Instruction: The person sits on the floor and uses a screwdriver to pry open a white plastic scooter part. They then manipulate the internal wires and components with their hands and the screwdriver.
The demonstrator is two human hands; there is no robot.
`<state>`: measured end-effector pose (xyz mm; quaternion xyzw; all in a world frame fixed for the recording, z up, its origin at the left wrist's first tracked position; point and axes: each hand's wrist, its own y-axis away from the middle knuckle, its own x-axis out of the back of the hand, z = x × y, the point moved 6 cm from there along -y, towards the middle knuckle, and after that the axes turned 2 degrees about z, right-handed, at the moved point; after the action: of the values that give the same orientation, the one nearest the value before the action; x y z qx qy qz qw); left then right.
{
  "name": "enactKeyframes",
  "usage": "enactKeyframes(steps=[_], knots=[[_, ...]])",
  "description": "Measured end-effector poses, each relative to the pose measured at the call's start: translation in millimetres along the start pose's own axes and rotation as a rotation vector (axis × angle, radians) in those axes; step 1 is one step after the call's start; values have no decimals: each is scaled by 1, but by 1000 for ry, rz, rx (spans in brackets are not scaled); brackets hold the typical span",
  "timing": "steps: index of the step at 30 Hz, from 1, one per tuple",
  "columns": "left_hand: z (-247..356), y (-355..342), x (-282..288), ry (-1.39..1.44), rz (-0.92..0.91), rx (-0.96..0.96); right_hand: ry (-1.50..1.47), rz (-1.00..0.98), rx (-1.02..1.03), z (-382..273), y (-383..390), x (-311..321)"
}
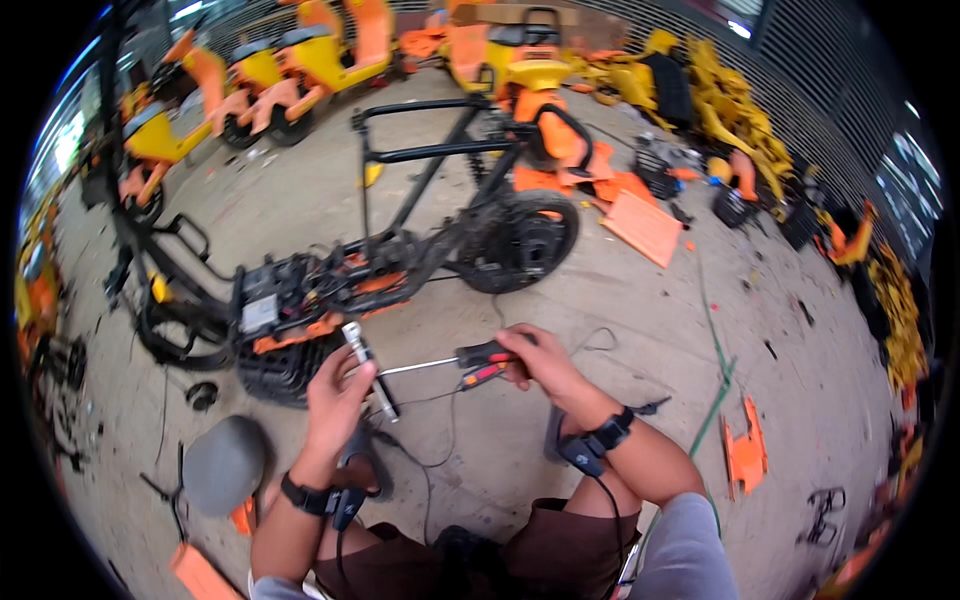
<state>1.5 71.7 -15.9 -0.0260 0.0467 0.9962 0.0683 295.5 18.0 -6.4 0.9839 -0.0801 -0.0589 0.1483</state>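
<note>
My left hand (340, 395) grips a silver-and-black socket-wrench-like tool (356, 340), tilted with its top away from me. My right hand (540, 365) is closed on the dark handle of a screwdriver (475, 355), whose thin shaft points left to the tool in my left hand; whether they touch I cannot tell. A red-and-yellow handled item (484, 374) shows just below the screwdriver handle, partly hidden. Beyond my hands stands a stripped black scooter frame (420, 150) with exposed electrical parts (270, 300) and a rear wheel (520, 245).
Yellow-orange scooters (350, 55) line the back wall, with heaped yellow body panels (735, 110) rightward. An orange panel (643, 225) lies behind the wheel. A grey seat (222, 465) is at lower left, an orange piece (745, 450) at lower right, and green cord (718, 400) trails across the floor.
</note>
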Motion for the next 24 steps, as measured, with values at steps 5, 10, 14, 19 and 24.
enactKeyframes(steps=[5, 10, 14, 19, 24], knots=[[18, 3, -4, -84, -31, 75, -151, -19, 107, -3, 10, -1], [9, -5, -15, 16, -120, -80, 73, 115, 222, -13, 21, 5], [2, -3, -12, 26, -122, -40, 50, 107, 185, -11, 16, 3], [11, 0, -18, -79, -145, -188, 5, 171, 123, -9, 13, 10], [3, -3, -21, 95, -146, -52, -89, 94, -5, 6, 8, 7]])
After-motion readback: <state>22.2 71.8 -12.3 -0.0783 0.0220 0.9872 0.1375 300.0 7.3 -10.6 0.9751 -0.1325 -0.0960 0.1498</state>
